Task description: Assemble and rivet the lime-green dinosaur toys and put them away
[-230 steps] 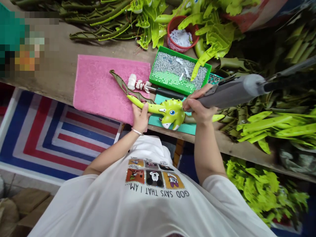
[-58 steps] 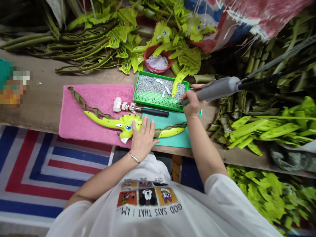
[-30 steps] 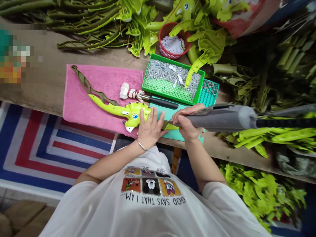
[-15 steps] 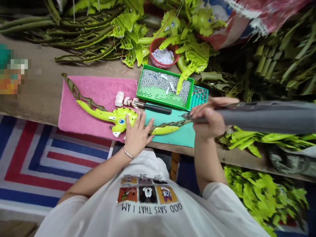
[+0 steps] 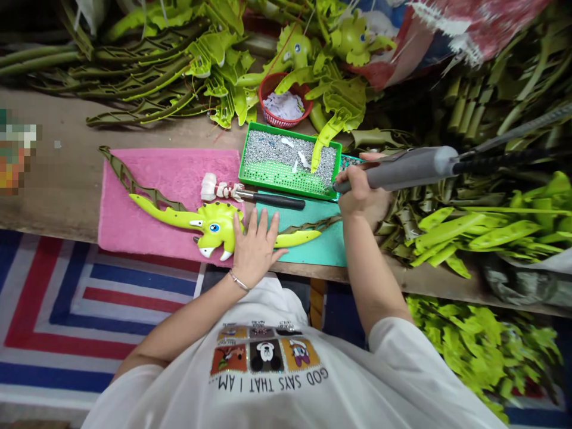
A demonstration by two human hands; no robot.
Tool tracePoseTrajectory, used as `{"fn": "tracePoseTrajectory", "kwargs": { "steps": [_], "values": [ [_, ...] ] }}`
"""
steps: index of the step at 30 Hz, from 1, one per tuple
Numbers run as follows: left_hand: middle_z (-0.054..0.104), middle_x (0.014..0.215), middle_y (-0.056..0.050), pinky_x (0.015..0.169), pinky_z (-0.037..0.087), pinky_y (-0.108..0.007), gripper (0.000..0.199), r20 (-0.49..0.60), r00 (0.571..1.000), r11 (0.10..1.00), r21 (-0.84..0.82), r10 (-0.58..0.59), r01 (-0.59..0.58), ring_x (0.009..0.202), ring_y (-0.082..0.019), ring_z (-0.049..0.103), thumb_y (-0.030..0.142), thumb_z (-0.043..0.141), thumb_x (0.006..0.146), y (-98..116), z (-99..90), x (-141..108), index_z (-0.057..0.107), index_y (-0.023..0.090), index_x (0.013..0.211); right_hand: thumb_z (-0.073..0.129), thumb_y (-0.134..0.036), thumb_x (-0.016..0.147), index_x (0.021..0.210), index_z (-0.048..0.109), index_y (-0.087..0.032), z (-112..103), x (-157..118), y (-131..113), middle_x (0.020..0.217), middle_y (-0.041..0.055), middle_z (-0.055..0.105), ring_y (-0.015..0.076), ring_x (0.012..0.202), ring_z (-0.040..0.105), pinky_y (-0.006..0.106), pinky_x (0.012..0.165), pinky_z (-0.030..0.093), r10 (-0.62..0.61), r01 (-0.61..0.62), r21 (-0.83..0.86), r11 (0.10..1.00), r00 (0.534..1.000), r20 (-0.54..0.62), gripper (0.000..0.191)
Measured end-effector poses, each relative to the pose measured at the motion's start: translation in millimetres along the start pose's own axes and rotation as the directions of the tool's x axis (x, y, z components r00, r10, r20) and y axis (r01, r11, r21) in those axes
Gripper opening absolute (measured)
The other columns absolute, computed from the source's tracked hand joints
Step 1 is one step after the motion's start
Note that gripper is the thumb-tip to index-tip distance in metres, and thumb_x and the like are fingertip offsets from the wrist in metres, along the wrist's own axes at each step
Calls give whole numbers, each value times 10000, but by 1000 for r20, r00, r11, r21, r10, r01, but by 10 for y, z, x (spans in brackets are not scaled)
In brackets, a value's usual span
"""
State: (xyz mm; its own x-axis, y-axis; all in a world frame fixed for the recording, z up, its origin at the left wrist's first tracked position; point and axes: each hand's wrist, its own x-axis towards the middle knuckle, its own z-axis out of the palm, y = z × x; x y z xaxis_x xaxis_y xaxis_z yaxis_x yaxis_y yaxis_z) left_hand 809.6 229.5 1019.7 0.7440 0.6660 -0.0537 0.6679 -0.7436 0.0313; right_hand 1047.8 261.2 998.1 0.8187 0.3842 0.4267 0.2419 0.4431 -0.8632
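Observation:
A yellow-green dinosaur-head toy bow (image 5: 214, 227) with dark olive limbs lies across a pink cloth (image 5: 134, 238) and a teal mat (image 5: 308, 257). My left hand (image 5: 254, 247) rests flat on the bow just right of the head, fingers spread. In my right hand (image 5: 360, 190) is a grey power screwdriver (image 5: 402, 170), its tip by the right end of the green tray (image 5: 286, 189) of small screws. A black-handled tool (image 5: 281, 201) with a cloth-wrapped end lies between tray and bow.
Behind the tray stands a red basket (image 5: 286, 123) of white pieces. Olive limb parts (image 5: 147, 77) and green dinosaur parts (image 5: 344, 98) pile along the back. More green parts (image 5: 482, 232) lie at the right. A cable runs from the screwdriver.
My right hand and the screwdriver have moved up from above the bow's right limb to the tray's right end. My left hand stays on the bow. The view has shifted slightly.

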Motion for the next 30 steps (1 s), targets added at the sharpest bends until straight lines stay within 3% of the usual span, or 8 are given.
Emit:
{"fn": "tracePoseTrajectory", "kwargs": {
  "steps": [7,11,14,17,20,25,30],
  "values": [
    [417,1542,-233,1139,231,-739,763,-31,1000,1000,-1,-5,5,1437,-417,378,551,555,926,7,19,-2,363,129,1533,736,-426,670,820,568,-269,17,18,40,463,-111,485,143,359,455,324,429,407,26,-26,-7,1000,999,-19,274],
    [451,1524,-219,1133,234,-728,739,-74,997,1000,-21,-4,3,1419,-427,394,564,514,941,-8,39,-22,381,127,1523,740,-326,675,829,596,-251,14,20,-98,474,-107,506,130,372,478,299,437,403,18,-17,71,997,1000,-14,224],
    [560,1435,-197,1144,244,-670,652,-170,985,996,-83,-2,-12,1346,-390,486,517,488,970,-1,52,-5,446,111,1478,739,-368,717,859,581,-244,0,-31,-292,508,-102,506,120,396,497,291,464,432,2,-3,90,996,1000,16,246],
    [693,1248,-132,1116,320,-520,455,-314,949,984,-173,-13,-44,1142,-269,624,402,443,1015,44,21,85,560,143,1371,735,-452,737,886,552,-263,4,-166,-545,517,-89,494,135,409,503,319,473,464,23,-34,104,994,994,105,303],
    [734,1101,-76,1012,372,-435,372,-400,916,974,-213,-22,-70,982,-215,644,405,450,1017,99,-54,222,624,204,1277,730,-481,738,879,538,-281,32,-344,-779,490,-82,461,150,388,480,339,442,457,43,-77,147,986,974,223,312],
    [741,962,-25,973,344,-419,329,-392,920,973,-199,27,-114,877,-189,616,416,419,1029,143,-139,354,705,254,1005,720,-376,765,820,580,-281,64,-530,-950,488,-69,504,143,368,457,319,390,412,-35,-38,233,972,953,302,178],
    [712,838,-4,963,320,-396,348,-414,908,972,-183,56,-144,797,-163,591,309,399,1044,131,-124,292,680,229,855,709,-388,782,829,603,-291,0,-568,-977,489,-77,506,145,374,472,317,399,421,-53,-6,199,980,954,295,151]
  ]
}}
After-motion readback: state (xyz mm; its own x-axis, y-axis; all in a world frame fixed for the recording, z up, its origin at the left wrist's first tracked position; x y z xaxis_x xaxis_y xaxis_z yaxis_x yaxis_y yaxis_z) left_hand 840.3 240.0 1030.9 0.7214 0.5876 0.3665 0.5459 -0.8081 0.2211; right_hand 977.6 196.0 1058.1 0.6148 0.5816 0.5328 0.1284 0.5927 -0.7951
